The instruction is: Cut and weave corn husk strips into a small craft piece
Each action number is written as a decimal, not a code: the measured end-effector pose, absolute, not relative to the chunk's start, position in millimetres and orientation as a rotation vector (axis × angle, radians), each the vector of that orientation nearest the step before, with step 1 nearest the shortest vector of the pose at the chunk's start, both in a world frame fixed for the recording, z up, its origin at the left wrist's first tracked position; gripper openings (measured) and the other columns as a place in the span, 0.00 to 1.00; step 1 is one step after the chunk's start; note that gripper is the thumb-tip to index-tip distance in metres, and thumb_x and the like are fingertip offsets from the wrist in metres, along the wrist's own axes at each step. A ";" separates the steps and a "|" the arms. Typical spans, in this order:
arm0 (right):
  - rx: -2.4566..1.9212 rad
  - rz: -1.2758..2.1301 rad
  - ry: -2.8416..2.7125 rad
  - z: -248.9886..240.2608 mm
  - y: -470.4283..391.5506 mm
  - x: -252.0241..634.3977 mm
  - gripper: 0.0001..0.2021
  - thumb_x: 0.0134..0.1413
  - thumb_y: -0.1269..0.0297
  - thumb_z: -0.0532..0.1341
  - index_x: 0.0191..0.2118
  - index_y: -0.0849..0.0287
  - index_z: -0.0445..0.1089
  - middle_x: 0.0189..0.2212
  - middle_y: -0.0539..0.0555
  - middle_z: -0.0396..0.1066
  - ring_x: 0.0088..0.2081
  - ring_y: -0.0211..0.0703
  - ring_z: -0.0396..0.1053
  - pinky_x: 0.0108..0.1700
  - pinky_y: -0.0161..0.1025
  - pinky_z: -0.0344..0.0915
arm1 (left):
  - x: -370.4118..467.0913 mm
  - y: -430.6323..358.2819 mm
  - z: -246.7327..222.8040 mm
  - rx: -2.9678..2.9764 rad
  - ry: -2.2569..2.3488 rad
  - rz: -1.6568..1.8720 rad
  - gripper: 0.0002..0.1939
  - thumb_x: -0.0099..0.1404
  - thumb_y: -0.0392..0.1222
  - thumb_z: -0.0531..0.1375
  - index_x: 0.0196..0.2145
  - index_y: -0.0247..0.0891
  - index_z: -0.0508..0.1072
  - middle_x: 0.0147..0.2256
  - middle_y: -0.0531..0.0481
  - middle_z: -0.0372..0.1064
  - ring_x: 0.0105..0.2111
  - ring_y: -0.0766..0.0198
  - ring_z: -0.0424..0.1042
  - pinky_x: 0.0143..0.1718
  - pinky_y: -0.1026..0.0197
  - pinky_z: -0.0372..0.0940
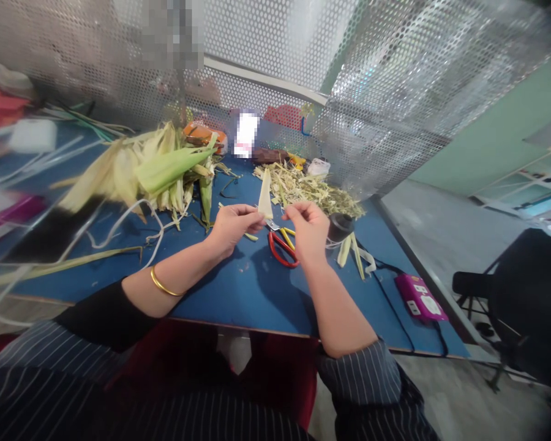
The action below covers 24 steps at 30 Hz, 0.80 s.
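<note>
A pale, pointed strip of corn husk (265, 195) stands upright from the pinched fingers of my left hand (232, 226). Just to its right, my right hand (308, 231) is closed in a pinch, a small gap from the strip; what its fingertips hold, if anything, is too small to make out. Scissors (275, 245) with red handles lie on the table between my hands, and the right hand partly covers the yellow piece beside them. Shredded husk (310, 187) lies heaped beyond my hands, and a large pile of whole husks (160, 165) sits at the left.
A dark round object (340, 226) stands close by my right wrist. Farther right on the blue table (266, 300) is a purple packet (421, 297) with black straps near it. White cable (119, 229) loops across the left side. A perforated metal screen (266, 46) borders the back.
</note>
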State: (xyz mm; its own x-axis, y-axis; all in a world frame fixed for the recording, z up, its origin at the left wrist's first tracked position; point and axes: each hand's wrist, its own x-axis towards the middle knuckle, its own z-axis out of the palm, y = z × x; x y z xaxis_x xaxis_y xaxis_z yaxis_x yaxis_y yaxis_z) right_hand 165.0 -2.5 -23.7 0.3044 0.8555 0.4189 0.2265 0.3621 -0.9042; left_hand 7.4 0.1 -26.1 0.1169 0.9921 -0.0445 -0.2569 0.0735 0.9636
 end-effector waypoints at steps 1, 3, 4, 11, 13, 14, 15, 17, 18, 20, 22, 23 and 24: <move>-1.165 0.541 -1.180 -22.6 -1.1 168.4 0.07 0.49 0.61 0.62 0.29 0.59 0.68 0.21 0.46 0.68 0.24 0.36 0.67 0.33 0.36 0.65 | 7.4 0.6 -25.7 0.999 0.971 1.196 0.11 0.49 0.42 0.67 0.27 0.32 0.75 0.24 0.47 0.74 0.23 0.68 0.71 0.30 0.64 0.67; -1.214 0.474 -1.164 -20.9 0.2 174.2 0.09 0.51 0.58 0.61 0.27 0.58 0.67 0.17 0.45 0.64 0.20 0.34 0.63 0.30 0.36 0.63 | 7.4 1.1 -24.3 0.973 0.980 1.190 0.10 0.48 0.41 0.68 0.26 0.32 0.74 0.24 0.47 0.74 0.22 0.68 0.71 0.30 0.64 0.67; -1.251 0.441 -1.186 -20.6 0.3 176.1 0.11 0.52 0.57 0.60 0.26 0.58 0.67 0.15 0.44 0.62 0.19 0.34 0.61 0.29 0.36 0.63 | 7.4 1.0 -23.5 0.967 0.982 1.189 0.10 0.48 0.41 0.67 0.25 0.32 0.74 0.23 0.47 0.74 0.22 0.69 0.70 0.29 0.64 0.67; -1.236 0.260 -1.421 -26.5 1.4 178.2 0.17 0.48 0.64 0.62 0.46 0.55 0.71 0.39 0.54 0.74 0.40 0.44 0.72 0.46 0.44 0.67 | 7.5 -0.1 -22.6 0.974 0.973 1.197 0.09 0.48 0.41 0.67 0.25 0.32 0.74 0.23 0.48 0.73 0.22 0.69 0.70 0.30 0.64 0.66; -1.314 0.336 -1.424 -26.7 1.4 179.2 0.12 0.51 0.60 0.61 0.42 0.56 0.73 0.29 0.51 0.74 0.34 0.44 0.73 0.42 0.45 0.68 | 7.2 -0.1 -23.3 0.981 0.970 1.199 0.10 0.48 0.41 0.67 0.25 0.32 0.74 0.23 0.48 0.73 0.22 0.69 0.70 0.30 0.64 0.66; -1.330 0.352 -1.424 -26.2 1.0 179.6 0.10 0.52 0.59 0.61 0.39 0.57 0.74 0.25 0.50 0.72 0.31 0.43 0.72 0.41 0.45 0.69 | 6.9 -0.1 -23.4 0.980 0.967 1.201 0.10 0.48 0.41 0.67 0.25 0.32 0.74 0.23 0.48 0.73 0.22 0.69 0.70 0.30 0.64 0.66; -1.312 0.355 -1.438 -25.4 0.5 179.6 0.10 0.52 0.59 0.60 0.37 0.57 0.74 0.25 0.50 0.72 0.32 0.43 0.72 0.42 0.45 0.68 | 6.5 -0.2 -23.2 0.973 0.965 1.203 0.10 0.48 0.41 0.68 0.25 0.32 0.74 0.23 0.48 0.73 0.22 0.69 0.69 0.30 0.64 0.66; -1.193 0.371 -1.508 -23.4 -0.7 178.1 0.10 0.50 0.62 0.62 0.39 0.55 0.75 0.33 0.52 0.74 0.38 0.43 0.72 0.47 0.45 0.67 | 5.3 -0.5 -22.0 0.941 0.955 1.209 0.10 0.48 0.41 0.68 0.25 0.32 0.73 0.23 0.48 0.73 0.22 0.69 0.69 0.30 0.64 0.66; -1.117 0.411 -1.554 -22.6 -1.2 176.5 0.11 0.49 0.64 0.63 0.41 0.54 0.74 0.37 0.52 0.74 0.41 0.43 0.71 0.49 0.44 0.66 | 4.7 -0.8 -21.2 0.920 0.947 1.208 0.10 0.48 0.40 0.68 0.25 0.32 0.73 0.23 0.49 0.73 0.22 0.70 0.69 0.30 0.64 0.66; -1.007 0.531 -1.633 -22.0 -2.1 172.1 0.12 0.48 0.66 0.64 0.41 0.53 0.74 0.41 0.51 0.73 0.44 0.42 0.70 0.51 0.44 0.65 | 3.5 -1.2 -19.9 0.877 0.928 1.198 0.09 0.48 0.40 0.68 0.24 0.33 0.73 0.23 0.49 0.72 0.22 0.70 0.69 0.30 0.65 0.66; -0.972 0.596 -1.667 -22.3 -2.9 167.3 0.08 0.48 0.67 0.64 0.38 0.54 0.74 0.40 0.51 0.73 0.44 0.41 0.70 0.51 0.43 0.65 | 2.9 -1.1 -19.6 0.843 0.906 1.173 0.09 0.48 0.39 0.67 0.25 0.33 0.73 0.23 0.49 0.72 0.23 0.70 0.69 0.30 0.65 0.66; -0.975 0.588 -1.672 -22.6 -3.4 165.1 0.07 0.48 0.67 0.64 0.36 0.54 0.74 0.39 0.51 0.73 0.44 0.42 0.70 0.50 0.43 0.65 | 2.8 -0.9 -20.0 0.829 0.893 1.155 0.08 0.48 0.39 0.67 0.25 0.33 0.73 0.23 0.50 0.72 0.23 0.70 0.69 0.30 0.65 0.66; -0.987 0.561 -1.675 -22.8 -4.1 163.1 0.06 0.48 0.67 0.64 0.35 0.55 0.74 0.38 0.51 0.73 0.43 0.42 0.70 0.49 0.43 0.65 | 2.8 -0.5 -20.7 0.815 0.876 1.137 0.07 0.48 0.38 0.67 0.25 0.33 0.73 0.24 0.50 0.72 0.23 0.70 0.69 0.30 0.65 0.66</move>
State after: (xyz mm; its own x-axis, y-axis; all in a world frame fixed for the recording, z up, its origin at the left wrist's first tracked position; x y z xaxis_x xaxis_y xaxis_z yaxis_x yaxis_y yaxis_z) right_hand 163.1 -4.1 -22.8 -0.0955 0.8298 0.5499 0.3316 0.5474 -0.7684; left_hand 2.8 -0.5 -20.7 0.1833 0.9696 -0.1622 -0.4037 0.2247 0.8869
